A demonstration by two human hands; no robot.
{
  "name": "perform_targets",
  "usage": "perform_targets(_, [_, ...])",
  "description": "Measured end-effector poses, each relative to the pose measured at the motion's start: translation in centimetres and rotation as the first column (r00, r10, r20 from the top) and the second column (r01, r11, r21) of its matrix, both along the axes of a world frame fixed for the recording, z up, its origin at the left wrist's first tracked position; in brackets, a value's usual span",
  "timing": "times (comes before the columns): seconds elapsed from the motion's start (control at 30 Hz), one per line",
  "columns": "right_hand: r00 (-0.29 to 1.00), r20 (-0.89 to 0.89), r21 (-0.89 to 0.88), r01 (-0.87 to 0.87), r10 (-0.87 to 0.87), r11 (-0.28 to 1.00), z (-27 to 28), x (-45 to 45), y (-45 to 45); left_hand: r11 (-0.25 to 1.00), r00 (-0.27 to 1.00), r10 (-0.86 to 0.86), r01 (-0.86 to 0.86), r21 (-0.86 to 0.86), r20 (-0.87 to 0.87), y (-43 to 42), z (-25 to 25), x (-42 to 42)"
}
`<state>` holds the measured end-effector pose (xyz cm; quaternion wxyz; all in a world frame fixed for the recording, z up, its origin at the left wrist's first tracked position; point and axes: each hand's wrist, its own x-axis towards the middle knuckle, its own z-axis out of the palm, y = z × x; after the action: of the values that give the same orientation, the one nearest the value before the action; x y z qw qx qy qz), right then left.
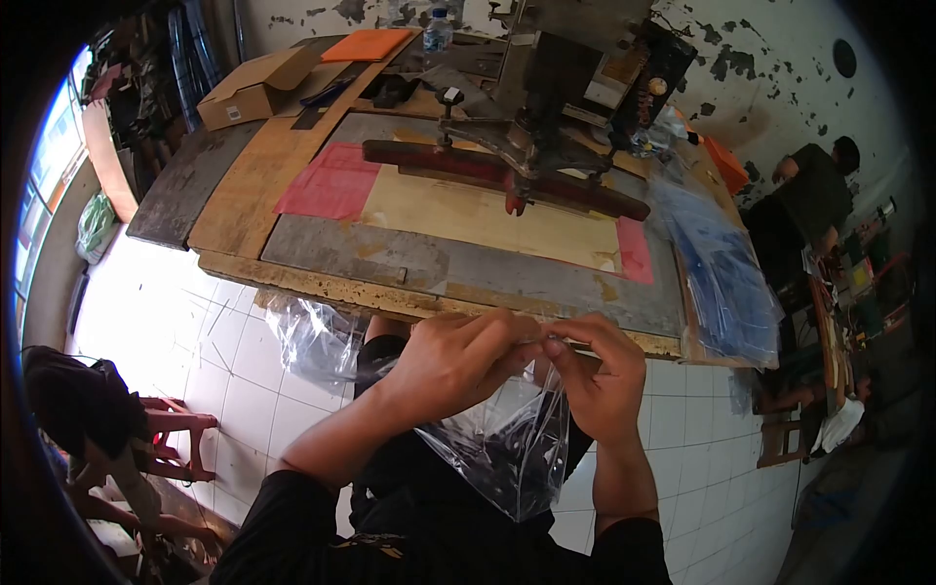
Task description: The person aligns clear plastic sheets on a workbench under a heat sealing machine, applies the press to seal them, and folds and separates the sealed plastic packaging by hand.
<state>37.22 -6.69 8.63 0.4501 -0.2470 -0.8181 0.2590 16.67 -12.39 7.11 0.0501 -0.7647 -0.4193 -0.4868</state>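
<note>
Clear plastic sheeting (512, 444) hangs between my two hands over my lap, in front of the table's near edge. My left hand (453, 366) pinches its upper edge, fingers bent together. Close beside it, nearly touching, my right hand (597, 375) grips the same plastic between thumb and forefinger. More clear plastic (314, 336) hangs under the table edge to the left. Beyond my hands stands a press with a dark red bar (507, 180) over a cream sheet (468, 219) with pink ends on a grey plate (351, 255).
A cardboard box (249, 93), an orange folder (368, 45) and a bottle (438, 31) lie or stand at the back. Clear bluish sheets (717, 268) are piled on the right. One person (799, 195) is at the far right, another (88, 419) at the lower left near a red stool (180, 429).
</note>
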Motion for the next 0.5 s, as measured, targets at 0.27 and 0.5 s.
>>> perform_targets(0.27, [0.997, -0.053, -0.309, 0.036, -0.054, 0.951, 0.5, 0.5, 0.0, 0.970, 0.995, 0.096, -0.097, -0.225, -0.015, -0.5, -0.9, -0.8])
perform_targets(0.5, [0.995, -0.048, -0.136, 0.079, -0.086, 0.988, 0.3, 0.6, 0.7, 0.981, 0.995, 0.100, -0.097, -0.168, 0.012, -0.2, -0.8, 0.1])
